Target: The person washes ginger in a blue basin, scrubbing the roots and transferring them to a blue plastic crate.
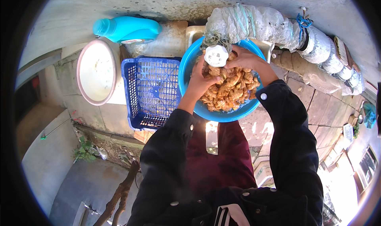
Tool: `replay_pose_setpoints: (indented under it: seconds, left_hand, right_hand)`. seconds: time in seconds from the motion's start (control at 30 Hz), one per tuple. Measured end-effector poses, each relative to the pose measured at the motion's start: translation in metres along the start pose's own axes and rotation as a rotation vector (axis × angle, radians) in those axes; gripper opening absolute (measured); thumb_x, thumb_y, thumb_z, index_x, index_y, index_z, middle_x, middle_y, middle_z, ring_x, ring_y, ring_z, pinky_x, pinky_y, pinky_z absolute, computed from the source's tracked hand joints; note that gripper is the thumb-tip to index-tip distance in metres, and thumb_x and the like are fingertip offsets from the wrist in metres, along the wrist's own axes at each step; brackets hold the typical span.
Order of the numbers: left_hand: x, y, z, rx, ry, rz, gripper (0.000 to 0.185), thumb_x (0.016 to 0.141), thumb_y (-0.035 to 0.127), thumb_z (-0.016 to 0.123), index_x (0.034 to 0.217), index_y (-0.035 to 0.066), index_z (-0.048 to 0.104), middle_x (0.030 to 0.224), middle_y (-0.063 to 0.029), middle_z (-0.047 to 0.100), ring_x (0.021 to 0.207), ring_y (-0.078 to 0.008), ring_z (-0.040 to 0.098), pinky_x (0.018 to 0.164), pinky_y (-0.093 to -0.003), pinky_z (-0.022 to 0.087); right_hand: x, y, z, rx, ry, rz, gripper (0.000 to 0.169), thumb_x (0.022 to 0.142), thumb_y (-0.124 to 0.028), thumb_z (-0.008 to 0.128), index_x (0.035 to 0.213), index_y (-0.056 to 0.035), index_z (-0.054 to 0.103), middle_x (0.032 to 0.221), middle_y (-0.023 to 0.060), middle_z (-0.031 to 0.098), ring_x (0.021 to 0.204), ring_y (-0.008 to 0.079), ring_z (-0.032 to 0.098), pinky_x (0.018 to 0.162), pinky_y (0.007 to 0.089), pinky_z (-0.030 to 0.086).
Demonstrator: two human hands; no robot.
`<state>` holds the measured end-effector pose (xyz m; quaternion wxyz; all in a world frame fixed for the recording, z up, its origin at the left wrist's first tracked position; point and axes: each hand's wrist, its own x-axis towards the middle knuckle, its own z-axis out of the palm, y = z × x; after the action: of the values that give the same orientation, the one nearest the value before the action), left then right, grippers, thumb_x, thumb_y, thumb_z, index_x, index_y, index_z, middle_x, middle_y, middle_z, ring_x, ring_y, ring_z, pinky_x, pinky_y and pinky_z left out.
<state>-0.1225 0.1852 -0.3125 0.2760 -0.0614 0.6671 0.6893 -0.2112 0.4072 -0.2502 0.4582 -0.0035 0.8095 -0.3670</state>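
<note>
A round blue plastic basin (233, 116) full of ginger roots (229, 90) stands in front of me, partly over a pale sink (195, 32). At the left side of the heap, my left hand (201, 80) rests on the ginger with its thumb over a piece. My right hand (245, 59) reaches in from the right, its fingers curled around ginger near the far side. Between the hands, above the heap, is a white round tap handle (216, 56), which hides some fingertips. Plastic sheeting (253, 25) wraps the pipe behind it. Whether either hand grips a piece firmly is unclear.
Left of the basin sits a blue perforated plastic crate (154, 89). Farther left is a white bucket (96, 72) with a pinkish rim. A turquoise plastic bottle (131, 29) lies on the ledge by the wall. The wrapped pipe runs along the wall to the right.
</note>
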Motion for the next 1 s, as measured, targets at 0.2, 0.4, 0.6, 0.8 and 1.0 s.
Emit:
replay_pose_setpoints:
  seconds: [0.2,0.4,0.6,0.8,1.0]
  left_hand:
    - [-0.041,0.046,0.000,-0.093,0.073,0.000,0.032,0.087,0.000,0.061,0.118,0.006,0.056,0.141,-0.0124,0.042,0.125,-0.0234,0.049,0.101,-0.0329,0.043]
    - [-0.060,-0.008,-0.005,0.132,0.327,-0.256,0.060,0.094,0.032,0.062,0.143,0.005,0.041,0.143,-0.0199,0.039,0.125,-0.0265,0.049,0.098,-0.0392,0.045]
    - [-0.001,0.041,0.006,-0.034,0.209,-0.424,0.085,0.093,0.051,0.056,0.154,0.006,0.016,0.142,-0.0207,0.045,0.118,-0.0336,0.055,0.081,-0.0431,0.056]
    - [0.040,0.005,0.008,-0.074,0.204,-0.568,0.078,0.088,0.059,0.060,0.149,0.027,0.023,0.148,-0.0049,0.039,0.133,-0.0267,0.043,0.078,-0.0516,0.054]
    - [-0.001,0.042,0.016,-0.293,0.202,-0.488,0.078,0.089,0.053,0.063,0.148,0.015,0.028,0.140,-0.0129,0.048,0.126,-0.0280,0.048,0.098,-0.0486,0.042]
  right_hand:
    - [-0.067,-0.003,0.004,0.003,0.058,-0.485,0.049,0.070,-0.015,0.079,0.117,-0.0157,0.064,0.126,0.0039,0.059,0.116,0.0260,0.054,0.103,0.0364,0.041]
    - [-0.042,0.022,-0.006,0.067,0.206,-0.114,0.064,0.096,-0.058,0.052,0.139,-0.0107,0.050,0.141,0.0154,0.049,0.131,0.0287,0.046,0.110,0.0376,0.034]
    - [0.023,0.045,0.007,0.111,0.106,0.084,0.091,0.088,-0.076,0.043,0.147,-0.0058,0.041,0.150,0.0205,0.041,0.139,0.0339,0.038,0.114,0.0424,0.029]
    - [0.060,0.063,0.024,0.081,0.089,0.083,0.083,0.085,-0.069,0.055,0.143,-0.0097,0.047,0.143,0.0160,0.049,0.133,0.0301,0.046,0.107,0.0388,0.035]
    - [0.006,0.017,0.037,0.178,0.077,0.045,0.086,0.079,-0.065,0.067,0.142,-0.0084,0.047,0.144,0.0167,0.048,0.135,0.0288,0.043,0.109,0.0360,0.034]
